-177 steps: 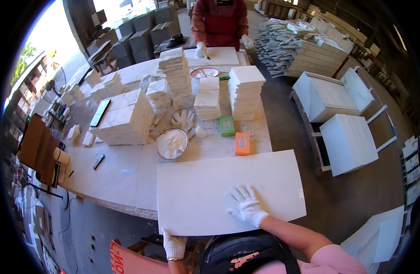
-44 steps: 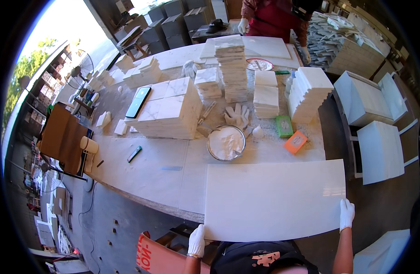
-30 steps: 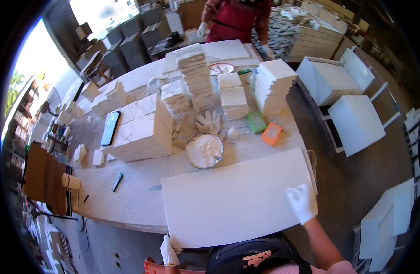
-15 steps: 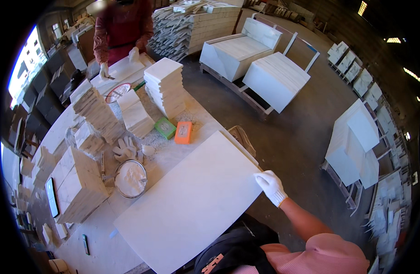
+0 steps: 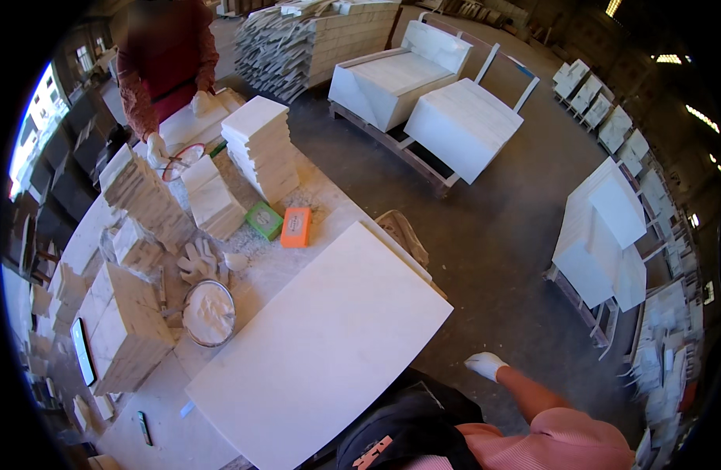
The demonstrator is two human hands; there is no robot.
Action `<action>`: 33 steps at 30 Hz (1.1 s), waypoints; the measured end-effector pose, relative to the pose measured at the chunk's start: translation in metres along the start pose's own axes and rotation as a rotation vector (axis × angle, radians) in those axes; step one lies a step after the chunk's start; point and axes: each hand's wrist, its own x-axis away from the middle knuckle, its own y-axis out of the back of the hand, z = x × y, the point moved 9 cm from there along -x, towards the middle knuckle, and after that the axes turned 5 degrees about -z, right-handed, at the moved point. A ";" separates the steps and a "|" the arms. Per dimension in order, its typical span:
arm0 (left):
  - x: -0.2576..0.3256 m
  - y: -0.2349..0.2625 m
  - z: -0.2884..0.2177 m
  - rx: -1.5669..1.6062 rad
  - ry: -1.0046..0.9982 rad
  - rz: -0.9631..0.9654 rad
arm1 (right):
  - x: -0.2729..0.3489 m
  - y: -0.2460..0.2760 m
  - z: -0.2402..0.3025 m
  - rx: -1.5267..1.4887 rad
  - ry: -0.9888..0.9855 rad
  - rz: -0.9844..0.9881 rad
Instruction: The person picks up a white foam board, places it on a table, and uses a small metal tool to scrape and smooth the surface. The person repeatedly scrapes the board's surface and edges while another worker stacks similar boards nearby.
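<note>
My right hand, in a white glove, hangs over the floor off the right side of the table, apart from the slab. Its fingers are too small and smeared to tell whether they are closed. A few tiny white specks show in the air just above it. The closest thing to it is a large white stone slab, lying flat on the table with its right corner past the edge. Under its far right side shows the edge of another slab. My left hand is out of view.
A bowl of white powder, a glove, a green box and an orange box sit left of the slab. Stacked stone pieces stand beyond. Across the table, a co-worker works. Pallets of slabs stand on the floor.
My right hand has left the slab's right corner and moved down and slightly right. The co-worker's hand has shifted to the red-rimmed bowl. The whole view has moved slightly.
</note>
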 end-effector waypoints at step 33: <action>-0.159 0.233 0.190 -0.997 0.082 -0.118 | 0.204 -0.219 0.000 -0.391 -0.927 0.289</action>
